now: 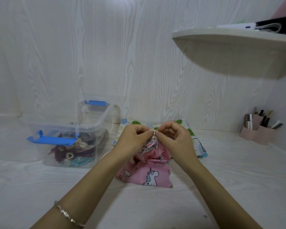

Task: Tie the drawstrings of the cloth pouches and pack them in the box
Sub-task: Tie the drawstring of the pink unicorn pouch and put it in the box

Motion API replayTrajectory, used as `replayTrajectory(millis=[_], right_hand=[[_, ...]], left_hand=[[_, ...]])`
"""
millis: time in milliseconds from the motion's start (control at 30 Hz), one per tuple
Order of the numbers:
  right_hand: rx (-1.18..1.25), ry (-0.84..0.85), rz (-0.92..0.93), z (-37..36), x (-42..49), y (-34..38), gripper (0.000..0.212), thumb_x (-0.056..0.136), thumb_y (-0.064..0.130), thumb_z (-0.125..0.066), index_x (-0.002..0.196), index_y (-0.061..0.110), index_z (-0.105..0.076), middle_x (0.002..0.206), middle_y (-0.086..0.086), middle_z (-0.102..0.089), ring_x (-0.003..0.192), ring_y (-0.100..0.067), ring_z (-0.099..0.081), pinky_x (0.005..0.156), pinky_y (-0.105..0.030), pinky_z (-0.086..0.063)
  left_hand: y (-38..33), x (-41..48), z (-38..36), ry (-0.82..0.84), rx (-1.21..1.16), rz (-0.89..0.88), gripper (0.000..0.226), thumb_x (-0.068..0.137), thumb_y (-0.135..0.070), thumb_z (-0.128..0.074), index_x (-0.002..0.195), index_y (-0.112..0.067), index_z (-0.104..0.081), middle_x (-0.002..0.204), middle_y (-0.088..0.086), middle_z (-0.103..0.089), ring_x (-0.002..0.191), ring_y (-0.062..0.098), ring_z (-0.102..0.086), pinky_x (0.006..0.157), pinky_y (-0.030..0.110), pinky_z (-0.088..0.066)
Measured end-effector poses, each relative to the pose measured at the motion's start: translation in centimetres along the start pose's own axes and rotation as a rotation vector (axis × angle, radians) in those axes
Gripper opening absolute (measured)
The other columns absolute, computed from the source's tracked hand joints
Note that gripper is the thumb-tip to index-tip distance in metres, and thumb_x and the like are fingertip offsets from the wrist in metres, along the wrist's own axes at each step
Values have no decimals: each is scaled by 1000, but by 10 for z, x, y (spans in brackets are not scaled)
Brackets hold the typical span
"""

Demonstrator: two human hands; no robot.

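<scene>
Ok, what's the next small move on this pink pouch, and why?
Probably pull the two ends apart to tighten the knot: the left hand and right hand both pinch the cream drawstring above the gathered neck of the pink pouch, and it is not yet in the clear box.

My left hand (135, 138) and right hand (173, 138) meet at twelve o'clock, fingertips pinching a thin cream cord (153, 132); forearms enter from seven and five.
</scene>
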State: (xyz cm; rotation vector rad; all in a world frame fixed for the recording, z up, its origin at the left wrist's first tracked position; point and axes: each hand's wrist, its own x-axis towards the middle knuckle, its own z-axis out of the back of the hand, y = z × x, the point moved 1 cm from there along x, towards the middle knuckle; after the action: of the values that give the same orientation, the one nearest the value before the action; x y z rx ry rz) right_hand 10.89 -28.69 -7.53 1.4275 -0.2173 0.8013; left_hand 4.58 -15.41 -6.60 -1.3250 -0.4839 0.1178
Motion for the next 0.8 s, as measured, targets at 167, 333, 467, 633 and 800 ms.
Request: replayTrajectory(millis=[167, 333, 467, 633, 800], right_hand=[[13, -51, -20, 0, 0, -1, 18, 82, -2, -71, 77, 13, -61, 74, 3, -65, 71, -8, -63, 69, -18, -53], [-81, -81, 6, -3, 1, -3, 18, 83, 3, -71, 76, 17, -63, 72, 11, -65, 71, -7, -63, 68, -17, -51], [-237, -87, 64, -4, -2, -4, 16, 84, 10, -71, 78, 24, -68, 77, 12, -66, 75, -5, -62, 70, -20, -50], [-329, -74, 93, -3, -6, -5, 3, 82, 30, -74, 85, 29, -76, 90, 9, -66, 96, -5, -59, 84, -22, -45], [-305, -76, 101, 4, -3, -6, 19, 83, 17, -74, 74, 34, -71, 84, 12, -67, 87, -4, -62, 81, -26, -49]], left_hand=[[1, 1, 1, 21, -99, 88, 14, 91, -16, -62, 91, -9, -74, 84, 10, -74, 68, 11, -69, 58, 17, -54], [-1, 0, 0, 33, -217, 131, 11, 89, -16, -64, 97, -12, -72, 80, 3, -73, 63, 5, -68, 55, 16, -51], [2, 1, 1, 14, -220, 149, 24, 84, -16, -68, 108, -22, -67, 81, 4, -68, 56, 7, -64, 55, 22, -47], [3, 3, 4, 42, -192, 112, 26, 87, -15, -67, 113, -19, -65, 82, 0, -72, 63, 3, -66, 54, 15, -47], [4, 0, 10, 79, -150, 16, 24, 85, -9, -69, 109, -15, -69, 83, 7, -76, 76, 7, -71, 61, 12, -52]])
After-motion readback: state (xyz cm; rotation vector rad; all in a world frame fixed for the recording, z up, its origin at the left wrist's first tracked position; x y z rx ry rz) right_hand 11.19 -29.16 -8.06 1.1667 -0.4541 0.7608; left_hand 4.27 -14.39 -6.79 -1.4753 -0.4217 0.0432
